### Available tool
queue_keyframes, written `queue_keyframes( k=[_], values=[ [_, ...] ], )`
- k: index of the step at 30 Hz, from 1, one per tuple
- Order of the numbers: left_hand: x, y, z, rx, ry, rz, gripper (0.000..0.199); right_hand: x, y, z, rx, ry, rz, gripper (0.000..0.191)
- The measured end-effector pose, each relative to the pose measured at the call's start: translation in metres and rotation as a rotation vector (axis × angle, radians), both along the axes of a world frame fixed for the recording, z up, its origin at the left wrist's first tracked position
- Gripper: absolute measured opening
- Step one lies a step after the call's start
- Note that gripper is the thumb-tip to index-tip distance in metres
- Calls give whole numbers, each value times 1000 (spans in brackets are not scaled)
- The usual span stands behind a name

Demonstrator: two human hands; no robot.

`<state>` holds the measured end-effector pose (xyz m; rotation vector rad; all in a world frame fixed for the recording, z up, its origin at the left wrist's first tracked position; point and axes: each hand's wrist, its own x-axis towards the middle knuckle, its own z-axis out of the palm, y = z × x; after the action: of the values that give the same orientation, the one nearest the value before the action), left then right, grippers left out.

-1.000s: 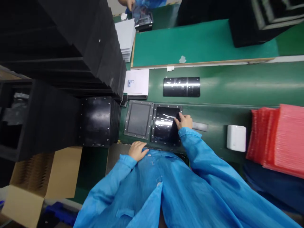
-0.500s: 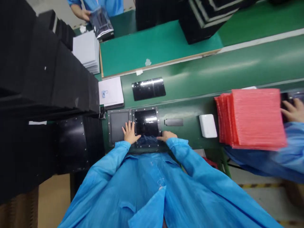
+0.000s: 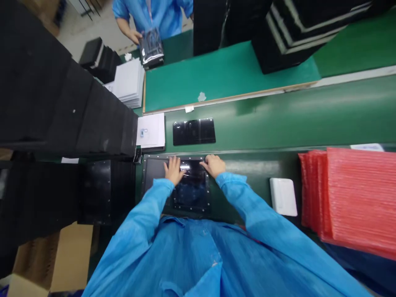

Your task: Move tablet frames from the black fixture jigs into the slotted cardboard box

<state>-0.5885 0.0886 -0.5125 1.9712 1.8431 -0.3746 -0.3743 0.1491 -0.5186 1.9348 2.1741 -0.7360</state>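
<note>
glossy black panel (image 3: 191,190) lies between left grip (image 3: 175,172) and right grip (image 3: 215,166).

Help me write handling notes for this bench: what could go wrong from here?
The bare left hand and right hand are at the glossy dark panel, so it could pick up smudges or scratches.
The tall black stack stands close beside the white papers; if bumped, it might slide onto them.
The red sheets form an uneven pile near the white box and could slip against it.
</note>
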Motion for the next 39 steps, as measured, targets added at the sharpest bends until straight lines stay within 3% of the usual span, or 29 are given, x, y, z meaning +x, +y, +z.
queue_keyframes(
  k=[3, 6, 8, 10, 14, 16, 17, 20, 21, 24, 27, 29, 33, 36, 39],
  values=[
    [0, -80, -20, -17, -237, -570, 52, -8, -17, -13, 282, 130, 263, 29],
    [-12, -135, -46, 40, -338, -746, 40, -13, -24, -39, 349, 244, 493, 38],
    [-17, -146, -55, 51, -380, -762, 40, -15, -25, -53, 333, 267, 503, 42],
    [-17, -141, -57, 29, -420, -766, 41, -18, -24, -60, 319, 269, 443, 43],
    [-25, -117, -40, -3, -510, -747, 39, -31, -33, -52, 320, 316, 247, 40],
    [-45, -102, -26, 44, -499, -553, 39, -36, -55, -47, 350, 368, 64, 40],
    [-58, -94, -19, 92, -453, -348, 39, -38, -71, -46, 360, 393, -61, 41],
    [-102, -67, -5, 214, -266, 451, 50, -43, -130, -50, 293, 432, -506, 54],
    [-114, -58, -1, 224, -232, 633, 56, -45, -148, -51, 241, 443, -626, 61],
    [-135, -39, 10, 197, -316, 907, 72, -51, -182, -50, 117, 516, -799, 76],
    [-136, -40, 28, 190, -467, 1010, 59, -58, -183, -39, 86, 580, -814, 89],
    [-124, -58, 39, 214, -610, 877, 45, -61, -175, -30, 83, 642, -785, 94],
    [-66, -112, 43, 107, -880, 311, 56, -65, -155, -19, -17, 947, -721, 74],
    [-20, -141, 34, -24, -753, 3, 53, -59, -143, -25, -17, 971, -850, 65],
    [5, -154, 32, -48, -601, -143, 39, -50, -136, -36, 1, 950, -930, 65]
  ],
)
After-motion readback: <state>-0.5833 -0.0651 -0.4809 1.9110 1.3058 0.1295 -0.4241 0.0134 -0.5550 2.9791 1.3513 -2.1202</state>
